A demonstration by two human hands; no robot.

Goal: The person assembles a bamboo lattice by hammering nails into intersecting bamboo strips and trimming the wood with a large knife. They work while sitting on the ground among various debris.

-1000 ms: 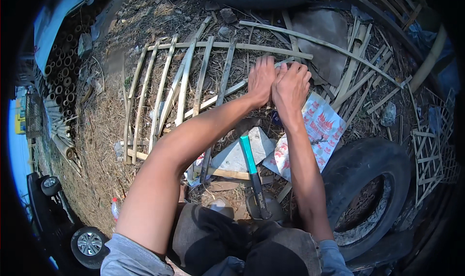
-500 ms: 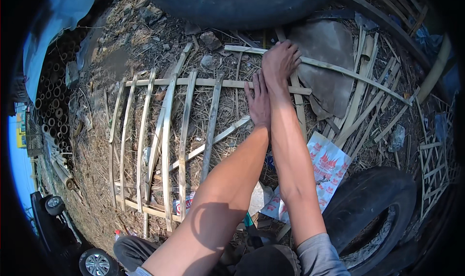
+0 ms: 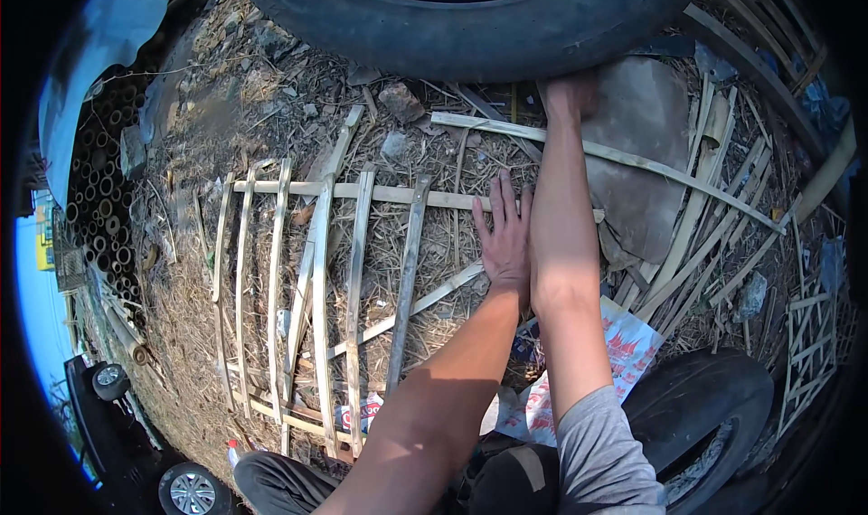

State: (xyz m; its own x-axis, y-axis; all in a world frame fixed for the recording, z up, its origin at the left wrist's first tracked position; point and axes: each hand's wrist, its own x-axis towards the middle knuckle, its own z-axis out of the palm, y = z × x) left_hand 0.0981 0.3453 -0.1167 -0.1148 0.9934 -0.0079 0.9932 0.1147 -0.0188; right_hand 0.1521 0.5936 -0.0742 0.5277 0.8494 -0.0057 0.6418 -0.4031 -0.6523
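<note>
My left hand (image 3: 504, 244) lies with its fingers spread over the right part of a crosswise bamboo strip (image 3: 398, 192), holding nothing that shows. Several upright bamboo slats (image 3: 359, 271) cross that strip to the left, forming an open frame on the ground. My right arm reaches farther forward, passing over a long, pale bamboo strip (image 3: 651, 160). At its end my right hand (image 3: 571, 92) is smeared by motion close to the tire (image 3: 452, 45); its fingers cannot be made out. Beside it lies a flat grey slab (image 3: 637, 126).
More loose strips (image 3: 714, 207) lie at the right, near a woven bamboo lattice (image 3: 809, 352). A second tire (image 3: 714, 406) and a printed sheet (image 3: 624, 343) are close to my right arm. Bamboo tubes (image 3: 104, 207) are stacked at far left; a wheeled vehicle (image 3: 192, 492) stands below them.
My right hand has moved forward from the long strip toward the tire. My left hand stays by the crosswise strip, its fingers now more spread. The whole view has shifted slightly.
</note>
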